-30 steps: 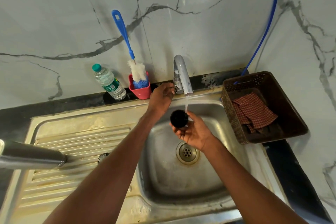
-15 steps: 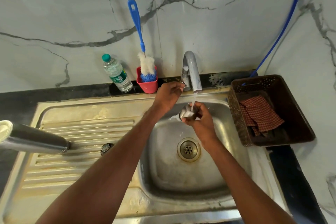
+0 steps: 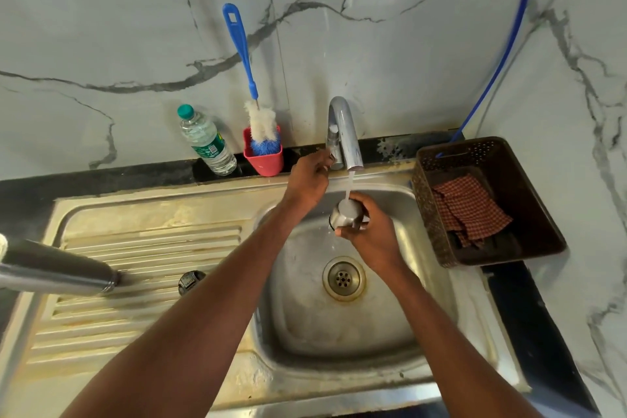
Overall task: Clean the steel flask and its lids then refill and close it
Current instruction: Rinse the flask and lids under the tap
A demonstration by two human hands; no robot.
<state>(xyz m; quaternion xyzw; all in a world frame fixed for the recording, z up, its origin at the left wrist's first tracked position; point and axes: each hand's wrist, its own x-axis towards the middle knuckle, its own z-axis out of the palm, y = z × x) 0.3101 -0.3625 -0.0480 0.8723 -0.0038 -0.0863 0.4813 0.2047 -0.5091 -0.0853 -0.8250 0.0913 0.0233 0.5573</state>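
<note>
Step in hand: rinsing steel cap lid (image 3: 346, 216), gripped in right hand (image 3: 371, 234) under tap (image 3: 346, 136) stream, above sink (image 3: 400, 343) drain. Left hand (image 3: 310, 176) curled on tap lever, at 11 o'clock of lid. Next, likely: turn lid for full rinse, then fetch steel flask (image 3: 57, 270) lying at 9 o'clock on drainboard.
</note>
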